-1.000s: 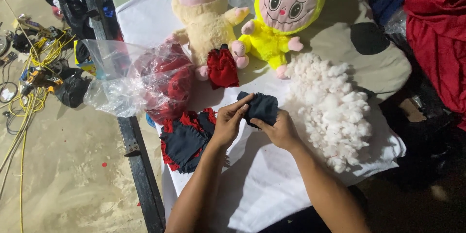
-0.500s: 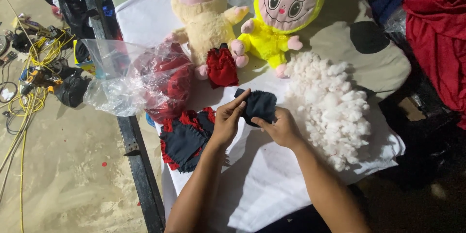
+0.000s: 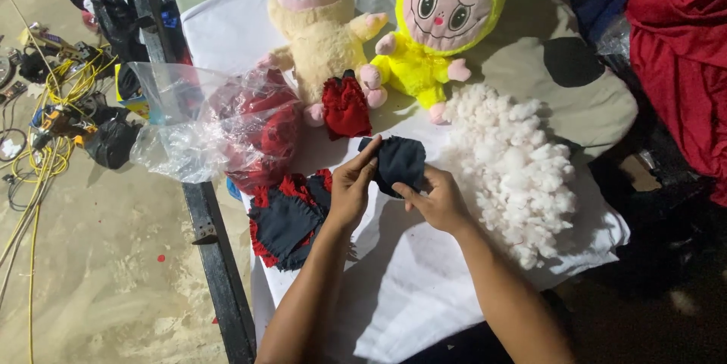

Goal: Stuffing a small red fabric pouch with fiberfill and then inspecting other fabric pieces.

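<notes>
Over the white sheet, both hands' fingers apparently pinch closed on the dark cloth piece.

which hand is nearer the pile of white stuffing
Right. The right hand sits just beside the white stuffing, gripping the dark blue cloth piece; the left hand holds the cloth's far side, farther from the stuffing.

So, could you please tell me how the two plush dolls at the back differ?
The cream plush doll is pale beige with a smiling, toothy face; the yellow plush doll is bright yellow with a pink, larger face. A small red garment lies against the cream one only. Both lie face up on the white sheet.
</notes>
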